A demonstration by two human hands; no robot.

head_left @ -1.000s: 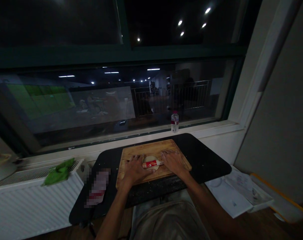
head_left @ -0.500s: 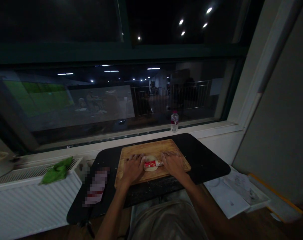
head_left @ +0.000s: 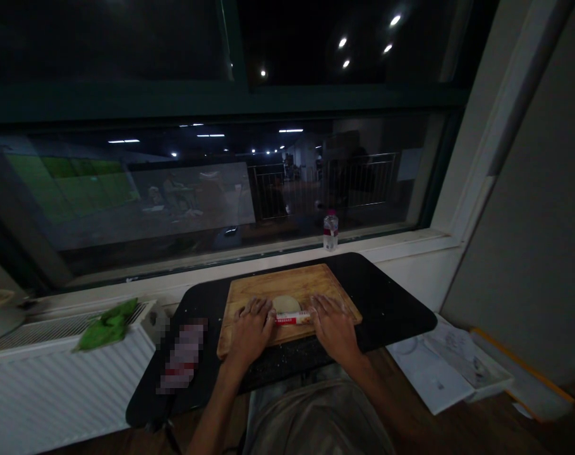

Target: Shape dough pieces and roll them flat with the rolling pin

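Note:
A short rolling pin [head_left: 292, 318] with a red and white printed wrapping lies crosswise on the wooden cutting board [head_left: 268, 280]. My left hand [head_left: 253, 323] covers its left end, fingers bent over it. Over the other end is my right hand [head_left: 333, 322], palm down, fingers curved forward; both ends of the pin are hidden. A flat round piece of pale dough [head_left: 286, 304] sits on the board between my hands, its near edge against or under the pin. White powder shows on my fingers.
The board rests on a black table [head_left: 387, 303], with a pixelated packet-like thing [head_left: 184, 354] at left. A water bottle [head_left: 330, 231] stands on the windowsill. A green cloth [head_left: 108, 325] hangs over the radiator [head_left: 64, 385]. Papers [head_left: 439, 366] lie low at right.
Both hands have brought the pin toward me, from the middle of the dough to its near edge. The pin has turned, showing a different part of its print. More dough is visible.

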